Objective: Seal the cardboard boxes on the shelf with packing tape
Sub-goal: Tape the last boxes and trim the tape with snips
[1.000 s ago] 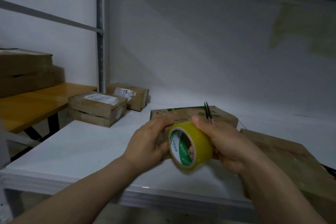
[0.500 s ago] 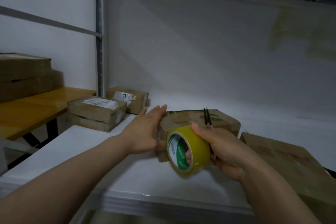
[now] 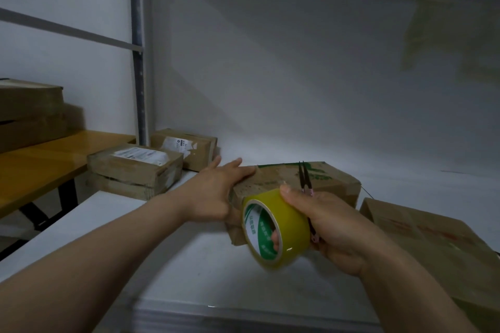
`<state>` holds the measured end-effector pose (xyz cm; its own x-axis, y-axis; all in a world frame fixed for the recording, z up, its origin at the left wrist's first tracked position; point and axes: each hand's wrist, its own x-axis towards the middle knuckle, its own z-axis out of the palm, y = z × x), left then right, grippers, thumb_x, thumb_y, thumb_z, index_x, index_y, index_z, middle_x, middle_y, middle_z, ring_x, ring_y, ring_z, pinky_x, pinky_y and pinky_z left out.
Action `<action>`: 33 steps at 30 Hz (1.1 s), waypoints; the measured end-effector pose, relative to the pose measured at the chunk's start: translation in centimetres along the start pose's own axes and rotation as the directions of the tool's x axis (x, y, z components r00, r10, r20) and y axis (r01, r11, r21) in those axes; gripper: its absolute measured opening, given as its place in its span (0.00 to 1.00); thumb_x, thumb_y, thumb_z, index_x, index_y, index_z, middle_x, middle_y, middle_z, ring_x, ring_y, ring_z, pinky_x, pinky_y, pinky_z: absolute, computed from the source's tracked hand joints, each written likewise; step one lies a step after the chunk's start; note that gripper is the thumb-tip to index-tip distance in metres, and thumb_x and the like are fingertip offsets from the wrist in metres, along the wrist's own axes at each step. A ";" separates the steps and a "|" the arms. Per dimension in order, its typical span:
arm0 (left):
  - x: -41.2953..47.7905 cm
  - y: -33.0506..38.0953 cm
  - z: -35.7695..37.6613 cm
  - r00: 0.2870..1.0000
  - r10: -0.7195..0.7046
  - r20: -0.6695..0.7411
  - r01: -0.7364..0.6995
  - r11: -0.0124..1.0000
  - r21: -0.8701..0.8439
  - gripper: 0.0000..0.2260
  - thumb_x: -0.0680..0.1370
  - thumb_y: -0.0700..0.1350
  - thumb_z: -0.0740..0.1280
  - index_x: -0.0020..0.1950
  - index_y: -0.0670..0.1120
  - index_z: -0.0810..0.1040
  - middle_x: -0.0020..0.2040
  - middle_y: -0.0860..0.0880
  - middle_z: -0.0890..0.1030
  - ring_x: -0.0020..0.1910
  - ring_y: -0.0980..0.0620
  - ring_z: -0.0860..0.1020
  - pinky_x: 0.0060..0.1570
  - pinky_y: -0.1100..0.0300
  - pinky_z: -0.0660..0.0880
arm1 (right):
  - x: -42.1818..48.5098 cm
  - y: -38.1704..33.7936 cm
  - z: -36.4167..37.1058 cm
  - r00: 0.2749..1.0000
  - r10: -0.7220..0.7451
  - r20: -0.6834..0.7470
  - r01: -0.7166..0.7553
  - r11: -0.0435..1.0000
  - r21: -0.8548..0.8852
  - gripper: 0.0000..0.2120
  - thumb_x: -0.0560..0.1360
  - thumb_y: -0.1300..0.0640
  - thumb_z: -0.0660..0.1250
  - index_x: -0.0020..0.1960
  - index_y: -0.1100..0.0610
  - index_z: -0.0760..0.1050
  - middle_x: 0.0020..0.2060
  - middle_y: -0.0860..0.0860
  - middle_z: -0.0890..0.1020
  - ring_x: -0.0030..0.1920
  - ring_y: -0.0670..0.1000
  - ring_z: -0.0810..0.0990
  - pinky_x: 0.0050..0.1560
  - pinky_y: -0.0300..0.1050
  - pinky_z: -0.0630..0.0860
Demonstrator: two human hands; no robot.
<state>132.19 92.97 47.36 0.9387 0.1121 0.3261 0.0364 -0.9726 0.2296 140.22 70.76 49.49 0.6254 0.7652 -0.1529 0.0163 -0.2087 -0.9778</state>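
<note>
The left hand (image 3: pixel 216 193) lies flat and open on the box (image 3: pixel 334 186), steadying it. The right hand (image 3: pixel 335 230) grips the tape roll (image 3: pixel 288 220). Taping looks ready to start. Next job: pull tape over the box.

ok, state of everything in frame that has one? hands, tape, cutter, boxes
middle box: flaps down, flat on shelf.
right box: closed, on shelf.
labelled boxes: closed, back left.
tape roll: held off shelf, at middle box's near end.
snips: blades closed, tips up.
left hand: open, flat on middle box's left end.
right hand: grips tape roll and snips.
</note>
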 end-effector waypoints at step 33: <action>-2.1 0.7 -1.4 0.950 -0.310 0.022 0.296 0.923 0.246 0.51 0.74 0.66 0.68 0.82 0.49 0.37 0.82 0.45 0.44 0.81 0.43 0.45 0.78 0.44 0.48 | -1.5 0.1 3.3 1.000 0.026 -0.002 -0.024 0.936 0.352 0.14 0.81 0.53 0.66 0.64 0.58 0.76 0.51 0.61 0.86 0.47 0.57 0.87 0.47 0.54 0.85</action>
<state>129.81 92.32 48.10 0.8883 0.4039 0.2187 0.3956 -0.9147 0.0829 136.68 71.58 49.17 0.6269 0.7585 -0.1781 -0.2744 0.0009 -0.9616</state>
